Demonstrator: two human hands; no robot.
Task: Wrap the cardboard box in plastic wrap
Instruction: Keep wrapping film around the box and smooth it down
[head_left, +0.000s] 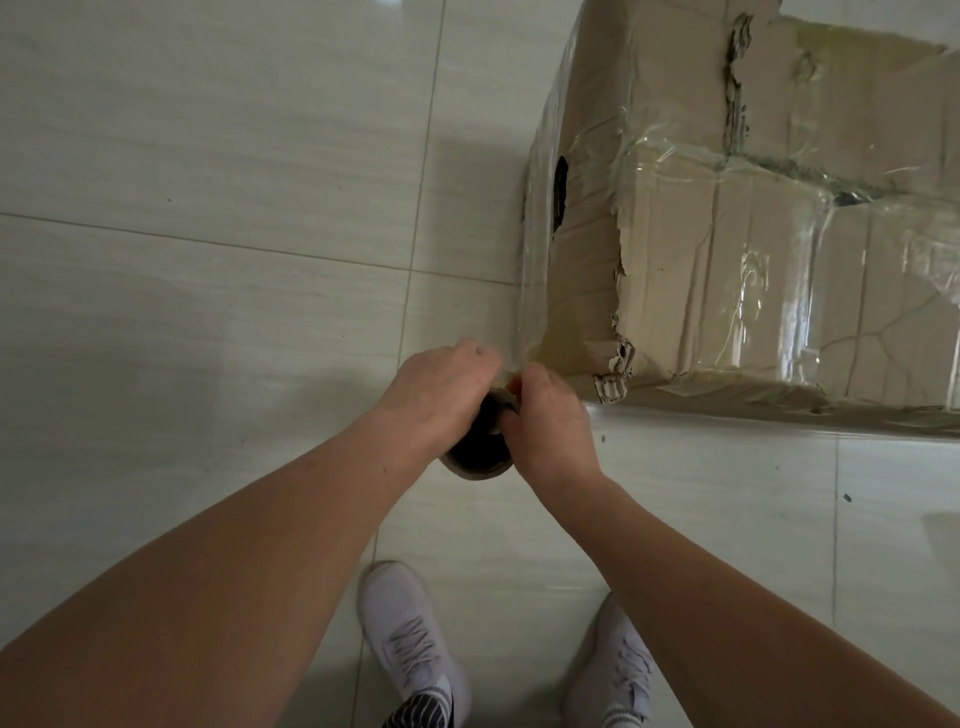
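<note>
Beside the half-wrapped cardboard box, both hands gripped the wrap roll, left hand and right hand curled around it, fingers mostly hidden though.

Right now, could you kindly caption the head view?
Left hand and right hand hold the wrap roll beside a torn, partly wrapped cardboard box.

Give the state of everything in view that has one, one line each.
cardboard box: on the floor, torn along its edges, partly covered in clear film.
plastic wrap roll: held in both hands by the box's near corner, hollow end toward the camera.
left hand: grips the roll.
right hand: grips the roll.
</note>
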